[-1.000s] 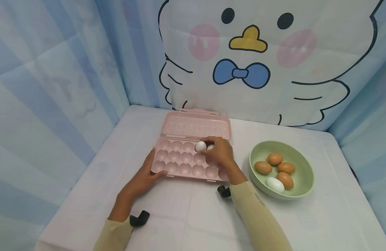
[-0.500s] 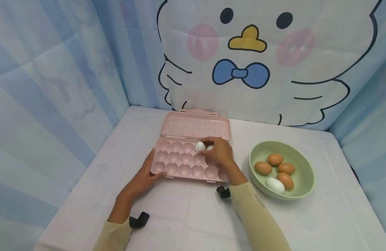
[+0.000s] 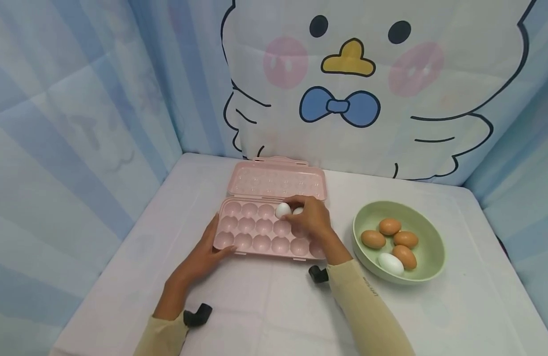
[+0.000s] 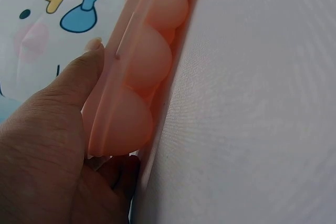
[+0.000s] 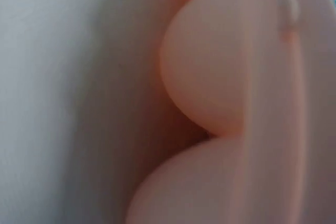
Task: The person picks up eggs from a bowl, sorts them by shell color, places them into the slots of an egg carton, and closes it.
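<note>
Your right hand (image 3: 310,217) pinches a white egg (image 3: 297,211) at the pink plastic egg tray's (image 3: 256,232) twelve o'clock row; released crooked, it could knock the seated white egg (image 3: 283,209). Your left hand (image 3: 203,254) grips the tray's seven o'clock corner.

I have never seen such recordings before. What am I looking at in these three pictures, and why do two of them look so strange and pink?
A person works with two bare hands and wears three cameras. The wide picture comes from the head camera, looking down at a white table. On it lie an open pink egg tray and a green bowl holding four brown eggs and one white egg.

The left hand grips the tray's near left corner. The right hand rests over the tray's back row, its fingers on a white egg in a cup; a second white egg shows partly beside it.

The two pink pictures come from wrist cameras, very close to the tray: they show the rounded undersides of its cups.
</note>
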### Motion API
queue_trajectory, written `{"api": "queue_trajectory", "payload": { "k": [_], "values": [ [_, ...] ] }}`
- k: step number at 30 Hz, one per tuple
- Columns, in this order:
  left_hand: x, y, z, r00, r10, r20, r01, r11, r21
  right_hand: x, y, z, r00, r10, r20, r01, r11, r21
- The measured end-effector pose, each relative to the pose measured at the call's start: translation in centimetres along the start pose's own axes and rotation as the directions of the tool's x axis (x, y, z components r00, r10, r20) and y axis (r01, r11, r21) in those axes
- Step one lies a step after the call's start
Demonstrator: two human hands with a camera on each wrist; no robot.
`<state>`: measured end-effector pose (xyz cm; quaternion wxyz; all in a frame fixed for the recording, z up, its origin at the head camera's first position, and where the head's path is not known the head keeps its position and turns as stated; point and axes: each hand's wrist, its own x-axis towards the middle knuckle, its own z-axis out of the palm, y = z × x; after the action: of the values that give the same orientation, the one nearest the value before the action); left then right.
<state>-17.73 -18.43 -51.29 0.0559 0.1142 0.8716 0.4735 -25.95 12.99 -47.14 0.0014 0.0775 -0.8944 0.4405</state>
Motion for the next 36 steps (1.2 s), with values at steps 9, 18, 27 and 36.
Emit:
{"api": "queue_trajectory", "payload": {
  "k": [9,18,27,36],
  "values": [
    [-0.3,-0.6,0.4,1.000,0.020,0.001,-0.020,1.000,-0.021,-1.0,1.2,-1.9,0.974,-0.223,-0.039,0.226,0.949,0.222],
    [-0.6,-0.6,1.0,1.000,0.023,0.017,-0.023,1.000,-0.019,-6.6,3.4,-7.7,0.942,-0.309,-0.133,0.319,0.946,0.060],
    [-0.3,-0.5,0.3,1.000,0.021,0.017,-0.021,1.000,0.006,-12.6,7.6,-14.1,0.972,-0.157,-0.174,0.151,0.987,-0.047],
    [0.2,-0.5,-0.1,1.000,0.024,0.009,-0.024,1.000,0.005,-14.7,8.4,-17.7,0.992,-0.108,-0.062,0.100,0.988,-0.118]
  ]
}}
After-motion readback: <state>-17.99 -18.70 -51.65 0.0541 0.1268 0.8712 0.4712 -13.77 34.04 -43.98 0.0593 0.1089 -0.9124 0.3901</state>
